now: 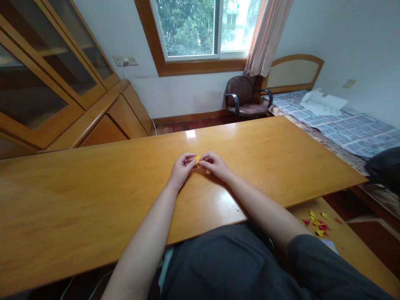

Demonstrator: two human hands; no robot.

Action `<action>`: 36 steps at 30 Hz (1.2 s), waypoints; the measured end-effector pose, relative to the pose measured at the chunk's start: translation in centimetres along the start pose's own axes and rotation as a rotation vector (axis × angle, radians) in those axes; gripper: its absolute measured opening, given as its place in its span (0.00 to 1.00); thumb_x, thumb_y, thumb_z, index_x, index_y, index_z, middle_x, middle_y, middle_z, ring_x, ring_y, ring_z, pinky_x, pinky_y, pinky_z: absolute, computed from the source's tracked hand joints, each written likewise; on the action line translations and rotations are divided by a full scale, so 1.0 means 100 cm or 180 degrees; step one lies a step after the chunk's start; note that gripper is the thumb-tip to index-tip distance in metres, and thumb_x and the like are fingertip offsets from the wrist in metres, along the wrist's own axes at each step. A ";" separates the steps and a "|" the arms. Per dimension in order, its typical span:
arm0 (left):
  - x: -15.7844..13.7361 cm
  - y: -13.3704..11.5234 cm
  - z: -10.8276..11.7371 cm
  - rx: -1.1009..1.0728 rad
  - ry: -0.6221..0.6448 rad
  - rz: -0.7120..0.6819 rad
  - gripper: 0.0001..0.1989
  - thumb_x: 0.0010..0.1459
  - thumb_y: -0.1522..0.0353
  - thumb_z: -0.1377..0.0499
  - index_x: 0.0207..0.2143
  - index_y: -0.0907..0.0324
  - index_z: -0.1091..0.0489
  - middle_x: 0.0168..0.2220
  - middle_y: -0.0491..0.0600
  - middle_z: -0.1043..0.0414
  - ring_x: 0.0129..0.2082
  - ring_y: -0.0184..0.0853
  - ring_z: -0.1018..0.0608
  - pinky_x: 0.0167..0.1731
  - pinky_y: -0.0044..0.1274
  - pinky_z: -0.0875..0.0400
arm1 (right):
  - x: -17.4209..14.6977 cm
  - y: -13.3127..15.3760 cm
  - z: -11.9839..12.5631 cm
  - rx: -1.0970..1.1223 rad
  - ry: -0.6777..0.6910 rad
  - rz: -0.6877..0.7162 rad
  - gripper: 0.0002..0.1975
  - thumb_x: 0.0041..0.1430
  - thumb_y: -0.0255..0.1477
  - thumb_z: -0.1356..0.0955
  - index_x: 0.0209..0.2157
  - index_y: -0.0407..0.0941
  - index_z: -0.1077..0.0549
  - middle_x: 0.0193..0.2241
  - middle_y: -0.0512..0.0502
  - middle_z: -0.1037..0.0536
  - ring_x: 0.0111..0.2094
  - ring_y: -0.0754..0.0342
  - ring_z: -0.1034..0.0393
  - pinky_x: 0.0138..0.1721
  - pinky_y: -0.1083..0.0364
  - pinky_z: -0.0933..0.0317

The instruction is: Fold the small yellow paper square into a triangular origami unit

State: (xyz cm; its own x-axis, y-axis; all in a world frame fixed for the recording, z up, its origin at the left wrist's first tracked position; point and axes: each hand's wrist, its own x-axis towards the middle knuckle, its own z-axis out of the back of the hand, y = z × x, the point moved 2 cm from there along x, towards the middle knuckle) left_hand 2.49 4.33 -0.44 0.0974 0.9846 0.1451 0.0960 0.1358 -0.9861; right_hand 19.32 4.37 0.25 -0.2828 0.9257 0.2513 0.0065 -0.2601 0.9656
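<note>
Between my two hands, just above the wooden table (125, 187), is a small piece of folded yellow paper (198, 159). My left hand (183, 166) pinches it from the left with thumb and forefinger. From the right, my right hand (214, 163) grips its other side, fingertips pressed together. The paper is too small and too much covered by my fingers for its exact shape to show.
Several yellow and red folded paper pieces (319, 225) lie on a lower wooden surface (353, 246) at my right. Beyond the table stand a brown armchair (245, 98) and a bed (337, 121). A glass-door cabinet (87, 112) is at the left.
</note>
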 end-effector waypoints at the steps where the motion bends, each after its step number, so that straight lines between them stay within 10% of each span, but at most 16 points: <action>1: 0.000 0.001 0.000 -0.0018 0.0006 -0.0003 0.19 0.47 0.61 0.32 0.39 0.61 0.29 0.34 0.47 0.26 0.34 0.32 0.24 0.36 0.27 0.25 | 0.000 0.000 0.000 0.0071 0.0015 -0.0048 0.16 0.52 0.42 0.28 0.32 0.44 0.28 0.27 0.51 0.27 0.27 0.58 0.33 0.30 0.58 0.38; 36: -0.002 0.001 -0.001 0.0082 0.0152 -0.0023 0.16 0.48 0.63 0.32 0.38 0.60 0.29 0.31 0.46 0.27 0.31 0.31 0.23 0.37 0.26 0.25 | -0.001 0.002 0.000 -0.0315 -0.0036 -0.0005 0.11 0.53 0.37 0.30 0.32 0.43 0.29 0.26 0.52 0.29 0.27 0.58 0.37 0.29 0.58 0.42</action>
State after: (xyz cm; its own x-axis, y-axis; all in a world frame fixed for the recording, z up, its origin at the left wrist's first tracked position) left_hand 2.62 4.10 -0.52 0.1439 0.9773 0.1554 0.0714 0.1463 -0.9867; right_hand 19.36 4.21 0.39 -0.2717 0.9290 0.2512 -0.0887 -0.2841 0.9547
